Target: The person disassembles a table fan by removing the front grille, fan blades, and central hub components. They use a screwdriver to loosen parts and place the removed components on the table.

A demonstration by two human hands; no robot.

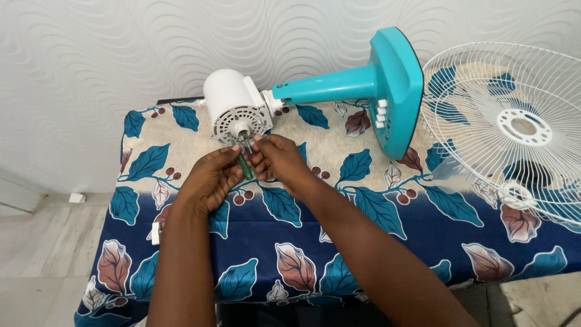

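Observation:
A desk fan lies on its side on the table: white motor housing (233, 106) at the left, turquoise stem and base (393, 91) to the right. The motor's metal shaft (244, 138) points toward me. My left hand (212, 178) grips a green-handled screwdriver (245, 166) whose tip reaches the motor's front face. Beside it, my right hand (279, 162) has its fingertips pinched at the shaft, right next to the screwdriver tip. Whether it holds a small part is hidden.
A cloth with blue leaf print (363, 230) covers the table. A white wire fan guard (514, 127) leans at the right edge. A textured white wall stands behind; tiled floor (36, 242) lies to the left.

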